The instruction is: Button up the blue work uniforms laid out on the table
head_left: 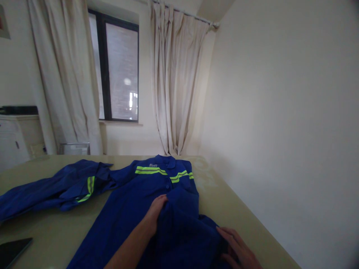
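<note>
Jacket (140, 205), blue, one. Lies front up on the tabletop (215, 186), collar toward the far edge, hem running out of view at the near side. Stage, as judged: chest and collar laid out, the part nearer the left edge fairly smooth; the part nearer the right edge lifted and bunched, so the handling looks partway, with that portion left to settle.

Right hand (238, 248). At the near end of the right edge, fingers spread loosely along the bunched cloth and touching it; whether the grip grasps or only rests, cannot tell.

Dark flat object (14, 250). Near the left edge, cut off by the view; kind not clear.

Left hand (158, 211). Over the middle of the garment; grip closed, pinching a raised fold between thumb and fingers.

Blue cloth length (70, 183), with yellow-green band (90, 186). Reaches toward the left edge; sleeve or separate piece, cannot tell.

Chest stripe (151, 170), yellow-green and grey. Crosses the front below the collar (165, 161), which lies close to the far edge.

Beyond the far edge: white cabinet (17, 136); two pale curtains (179, 74); dark-framed window (122, 71).
</note>
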Demonstrator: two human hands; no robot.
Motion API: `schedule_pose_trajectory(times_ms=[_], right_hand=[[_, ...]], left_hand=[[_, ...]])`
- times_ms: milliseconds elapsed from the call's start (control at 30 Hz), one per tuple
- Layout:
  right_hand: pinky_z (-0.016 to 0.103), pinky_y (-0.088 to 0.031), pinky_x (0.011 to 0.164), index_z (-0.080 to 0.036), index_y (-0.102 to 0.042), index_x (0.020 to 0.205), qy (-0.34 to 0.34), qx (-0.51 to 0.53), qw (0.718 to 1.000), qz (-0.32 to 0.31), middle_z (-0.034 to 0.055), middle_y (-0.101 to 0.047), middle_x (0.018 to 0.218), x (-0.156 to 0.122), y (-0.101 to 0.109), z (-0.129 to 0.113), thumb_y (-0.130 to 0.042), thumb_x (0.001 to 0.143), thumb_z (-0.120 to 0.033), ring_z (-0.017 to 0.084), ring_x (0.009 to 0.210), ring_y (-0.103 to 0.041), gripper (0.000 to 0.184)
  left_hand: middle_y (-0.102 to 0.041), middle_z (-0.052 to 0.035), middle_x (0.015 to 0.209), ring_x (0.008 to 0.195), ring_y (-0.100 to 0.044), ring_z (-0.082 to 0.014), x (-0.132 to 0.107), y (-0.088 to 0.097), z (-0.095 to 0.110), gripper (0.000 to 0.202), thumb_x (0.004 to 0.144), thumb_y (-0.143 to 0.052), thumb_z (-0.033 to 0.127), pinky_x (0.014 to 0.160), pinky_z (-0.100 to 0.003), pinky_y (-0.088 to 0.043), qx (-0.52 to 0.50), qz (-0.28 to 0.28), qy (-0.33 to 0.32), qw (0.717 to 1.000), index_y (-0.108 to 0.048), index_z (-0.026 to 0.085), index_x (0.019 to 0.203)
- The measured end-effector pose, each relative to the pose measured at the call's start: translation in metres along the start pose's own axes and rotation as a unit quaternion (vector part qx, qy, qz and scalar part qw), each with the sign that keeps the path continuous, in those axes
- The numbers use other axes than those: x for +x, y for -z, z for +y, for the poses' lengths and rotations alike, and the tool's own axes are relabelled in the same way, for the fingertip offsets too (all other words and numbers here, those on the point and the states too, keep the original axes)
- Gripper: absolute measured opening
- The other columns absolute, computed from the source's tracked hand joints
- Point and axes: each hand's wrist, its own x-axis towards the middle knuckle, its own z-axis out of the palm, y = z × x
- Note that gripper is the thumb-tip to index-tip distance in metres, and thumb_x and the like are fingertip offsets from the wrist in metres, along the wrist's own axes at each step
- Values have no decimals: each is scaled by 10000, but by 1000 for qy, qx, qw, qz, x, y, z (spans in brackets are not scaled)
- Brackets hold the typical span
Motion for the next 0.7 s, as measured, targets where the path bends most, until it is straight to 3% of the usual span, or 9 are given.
schedule_pose_trajectory(times_ms=[133, 233, 367, 467, 600, 700], right_hand=[[365, -469, 1127, -346, -531, 1487, 19, -12, 999, -23, 77, -598, 1463, -2, 3, 6, -637, 948, -385, 272, 1310, -600, 551], [387, -451, 1145, -364, -451, 1536, 39, -14, 999, -20, 75, -514, 1546, -3, 6, 7, -675, 929, -466, 290, 1377, -538, 655], [325, -535, 1051, -375, -466, 1526, 63, -17, 998, -5, 76, -543, 1520, -1, 6, 8, -651, 948, -449, 270, 1298, -615, 611], [274, -553, 1010, -368, -581, 1438, 78, -35, 996, -1, 67, -642, 1402, 5, 1, 8, -583, 985, -335, 230, 1205, -678, 455], [229, -572, 944, -323, -708, 1265, 127, -67, 989, 31, 70, -731, 1209, 12, -3, 9, -524, 971, -223, 203, 1075, -733, 361], [210, -602, 827, -317, -749, 1110, 140, -77, 983, 87, 59, -759, 1052, 4, 3, 19, -541, 931, -215, 197, 915, -761, 293]], left_hand=[[-721, 20, 721, 526, -655, -148, 7, 15, 8, 757, 748, -645, 96, 555, -245, -515, 6, 7, 3, 1000, -478, 242, 1472], [-664, 59, 688, 501, -607, -106, -3, 29, 9, 842, 775, -631, 149, 568, -213, -497, -13, -51, -34, 998, -366, 336, 1552], [-701, 30, 756, 509, -592, -100, -22, 40, -3, 848, 720, -634, 163, 558, -207, -468, 7, -122, 0, 993, -439, 313, 1532], [-741, -7, 821, 576, -646, -129, -29, 41, -2, 833, 701, -616, 154, 603, -230, -494, 9, -86, 0, 996, -476, 251, 1517], [-763, -31, 848, 617, -674, -160, -30, 26, 22, 802, 743, -607, 160, 648, -274, -535, 3, 7, -22, 1000, -456, 231, 1528], [-765, -18, 861, 525, -602, -123, -31, 4, 38, 805, 712, -600, 120, 552, -235, -488, 45, -1, -69, 997, -494, 245, 1501]])
